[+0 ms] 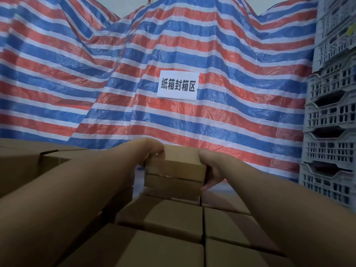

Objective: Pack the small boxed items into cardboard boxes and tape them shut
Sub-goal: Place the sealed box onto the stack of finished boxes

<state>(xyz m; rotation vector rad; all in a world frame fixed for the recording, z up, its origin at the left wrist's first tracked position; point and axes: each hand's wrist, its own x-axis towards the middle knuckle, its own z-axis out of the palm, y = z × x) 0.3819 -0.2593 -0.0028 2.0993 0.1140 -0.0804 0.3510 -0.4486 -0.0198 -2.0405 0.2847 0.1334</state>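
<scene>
Two small flat boxes (174, 170), stacked one on the other, sit at the far edge of a field of brown boxed items (163, 216) laid in rows. A narrow gap shows between the upper and lower box along the near face.

Risk, as judged from this view: the stack is held only from its two ends. If side pressure is uneven, the lower box may slip out or the pair may shear apart at the gap. It cannot be seen whether any finger supports the underside. Lifting over the packed rows could also catch an edge of a neighbouring item and shift it.

The left hand (152, 151) grips the left end of the stack, fingers curled over the top left corner. The right hand (209, 170) clamps the right end, thumb on the upper edge, fingers wrapped down the side to the lower box. The stack lies directly between both hands, in contact with each.

Larger cardboard boxes (28, 160) stand to the left. A striped tarpaulin (231, 54) with a white sign (177, 85) hangs behind; grey plastic crates (331, 112) are stacked at right.
</scene>
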